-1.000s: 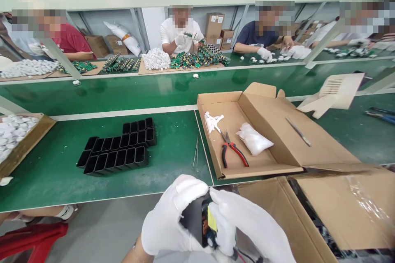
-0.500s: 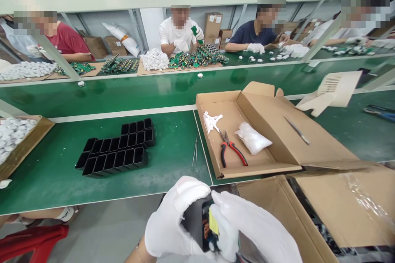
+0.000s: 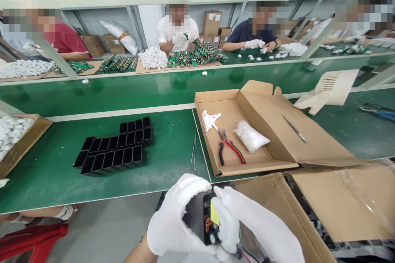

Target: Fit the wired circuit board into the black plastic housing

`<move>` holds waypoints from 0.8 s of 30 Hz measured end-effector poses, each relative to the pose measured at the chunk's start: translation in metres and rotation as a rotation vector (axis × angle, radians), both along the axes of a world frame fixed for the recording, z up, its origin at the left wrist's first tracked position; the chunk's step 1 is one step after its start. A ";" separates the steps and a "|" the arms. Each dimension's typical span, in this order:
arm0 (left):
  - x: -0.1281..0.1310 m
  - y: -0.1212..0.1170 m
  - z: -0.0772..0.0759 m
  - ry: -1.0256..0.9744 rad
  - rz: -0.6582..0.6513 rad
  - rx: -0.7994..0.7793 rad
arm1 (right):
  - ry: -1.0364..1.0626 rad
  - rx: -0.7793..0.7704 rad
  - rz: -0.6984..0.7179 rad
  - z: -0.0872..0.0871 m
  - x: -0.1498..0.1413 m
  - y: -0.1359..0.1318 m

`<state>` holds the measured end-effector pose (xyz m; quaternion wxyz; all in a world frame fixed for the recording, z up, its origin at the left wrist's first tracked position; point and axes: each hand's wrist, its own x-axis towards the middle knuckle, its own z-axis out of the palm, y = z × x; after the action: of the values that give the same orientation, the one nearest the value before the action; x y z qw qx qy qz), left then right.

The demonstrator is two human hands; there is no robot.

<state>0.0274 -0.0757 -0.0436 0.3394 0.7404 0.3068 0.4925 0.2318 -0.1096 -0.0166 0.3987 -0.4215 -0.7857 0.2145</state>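
Both my hands wear white gloves and sit low in the middle of the view, below the table edge. My left hand (image 3: 173,218) wraps round a black housing (image 3: 197,218) that holds a circuit board with a yellow part (image 3: 214,218). My right hand (image 3: 253,224) grips the same housing from the right, fingers pressed on the board's end. Thin wires hang below it. On the green table ahead lies a cluster of several empty black housings (image 3: 115,152), apart from my hands.
A flat cardboard box (image 3: 247,168) holds red-handled pliers (image 3: 230,151), a white bag (image 3: 250,136) and a glove. A deeper carton (image 3: 308,222) stands at right. Tweezers (image 3: 194,154) lie on the table. A box of white parts (image 3: 12,139) sits left. Several people work across the conveyor.
The housing and both hands stay in nearly the same place, shifted slightly right and down. The view has tipped a little. People opposite have moved their hands.
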 end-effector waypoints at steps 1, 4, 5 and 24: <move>0.001 0.000 0.000 -0.001 0.000 0.000 | -0.008 0.028 0.006 0.001 0.001 0.001; 0.002 0.000 0.001 -0.001 0.004 0.016 | -0.030 0.115 0.005 0.001 0.003 0.003; 0.003 0.001 0.002 0.000 0.005 0.028 | -0.043 0.124 0.006 0.001 0.004 0.004; 0.004 0.003 0.000 0.003 -0.027 0.085 | -0.100 0.165 -0.042 0.000 0.009 0.003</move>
<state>0.0318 -0.0724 -0.0437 0.3140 0.7589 0.2761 0.4993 0.2412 -0.1068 -0.0167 0.3966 -0.4139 -0.8107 0.1194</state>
